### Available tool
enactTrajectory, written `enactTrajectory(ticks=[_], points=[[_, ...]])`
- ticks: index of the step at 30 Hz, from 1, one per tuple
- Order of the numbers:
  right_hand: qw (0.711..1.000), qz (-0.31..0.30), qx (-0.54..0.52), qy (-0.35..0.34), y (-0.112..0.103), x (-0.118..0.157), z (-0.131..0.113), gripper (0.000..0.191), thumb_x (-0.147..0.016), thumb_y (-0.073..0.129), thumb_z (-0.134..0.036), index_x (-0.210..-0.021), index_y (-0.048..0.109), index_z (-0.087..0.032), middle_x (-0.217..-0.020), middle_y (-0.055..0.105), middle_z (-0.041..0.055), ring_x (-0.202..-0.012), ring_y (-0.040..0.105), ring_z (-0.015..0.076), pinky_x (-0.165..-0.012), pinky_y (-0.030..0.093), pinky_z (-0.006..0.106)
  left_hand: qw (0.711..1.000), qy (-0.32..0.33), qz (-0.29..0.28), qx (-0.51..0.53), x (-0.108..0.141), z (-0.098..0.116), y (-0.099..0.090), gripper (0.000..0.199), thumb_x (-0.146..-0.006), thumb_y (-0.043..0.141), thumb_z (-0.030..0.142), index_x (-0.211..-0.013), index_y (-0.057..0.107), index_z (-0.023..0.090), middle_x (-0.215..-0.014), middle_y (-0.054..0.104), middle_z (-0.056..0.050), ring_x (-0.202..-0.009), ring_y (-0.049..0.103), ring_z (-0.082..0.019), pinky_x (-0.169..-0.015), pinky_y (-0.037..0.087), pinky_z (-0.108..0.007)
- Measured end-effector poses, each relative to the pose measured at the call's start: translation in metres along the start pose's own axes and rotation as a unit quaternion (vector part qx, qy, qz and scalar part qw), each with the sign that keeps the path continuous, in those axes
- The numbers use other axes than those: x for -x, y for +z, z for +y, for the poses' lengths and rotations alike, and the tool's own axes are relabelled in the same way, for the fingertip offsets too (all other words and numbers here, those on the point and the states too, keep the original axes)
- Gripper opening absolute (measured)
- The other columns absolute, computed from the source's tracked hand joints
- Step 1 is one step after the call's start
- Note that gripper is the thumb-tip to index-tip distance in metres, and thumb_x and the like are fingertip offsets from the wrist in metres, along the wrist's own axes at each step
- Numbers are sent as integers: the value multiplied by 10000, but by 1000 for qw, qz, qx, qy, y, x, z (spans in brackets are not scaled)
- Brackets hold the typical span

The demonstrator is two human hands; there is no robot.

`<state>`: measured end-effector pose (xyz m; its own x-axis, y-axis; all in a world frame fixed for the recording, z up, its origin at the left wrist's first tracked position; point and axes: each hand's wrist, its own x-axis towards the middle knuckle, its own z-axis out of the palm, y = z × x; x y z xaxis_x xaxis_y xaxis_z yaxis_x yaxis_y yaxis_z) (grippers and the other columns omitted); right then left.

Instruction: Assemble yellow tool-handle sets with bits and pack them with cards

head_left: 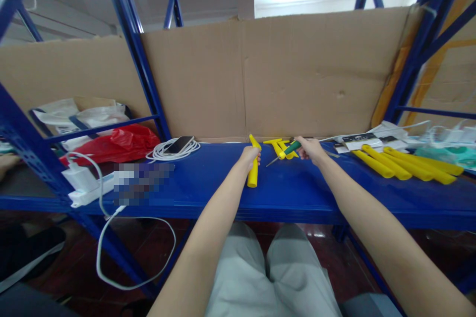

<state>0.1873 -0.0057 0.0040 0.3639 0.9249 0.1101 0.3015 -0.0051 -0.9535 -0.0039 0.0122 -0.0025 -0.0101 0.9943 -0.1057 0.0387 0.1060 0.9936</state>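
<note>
My left hand (252,158) is wrapped round a yellow plastic tube-like part (253,177), its wider end pointing toward me and its narrow end sticking up past the fingers. In my right hand (309,149) is what looks like a soldering iron (292,147), with a green handle, a yellow collar and a thin metal tip. The tip points down and left toward the yellow part, apart from it. Behind the iron, smaller yellow T-shaped pieces (274,143) lie on the blue shelf (208,183).
Several long yellow parts (375,164) lie at the right, near printed packets (357,141). On the left are a phone (180,144) on a coiled white cable (159,151), a red bag (126,141) and a power strip (92,190). A cardboard wall (297,79) stands behind.
</note>
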Motion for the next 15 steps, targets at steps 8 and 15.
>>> enactTrajectory(ticks=[8, 15], points=[[984, -134, 56, 107, 0, -2, 1, 280, -919, 395, -328, -783, 550, -139, -400, 515, -1, -278, 387, 77, -326, 270, 170, 1000, 22, -6, -11, 1, 3, -1, 46, -842, 516, 114, -821, 530, 152, -513, 441, 57, -377, 407, -61, -402, 334, -177], [960, -202, 140, 132, 1, 0, 8, 165, -880, 508, -297, -800, 532, -155, -472, 593, 19, -339, 473, 86, -349, 320, 157, 999, 31, 7, -21, 5, 7, -4, 360, -823, 469, 47, -1167, 514, 144, -656, 557, 29, -422, 485, -67, -422, 368, -172]])
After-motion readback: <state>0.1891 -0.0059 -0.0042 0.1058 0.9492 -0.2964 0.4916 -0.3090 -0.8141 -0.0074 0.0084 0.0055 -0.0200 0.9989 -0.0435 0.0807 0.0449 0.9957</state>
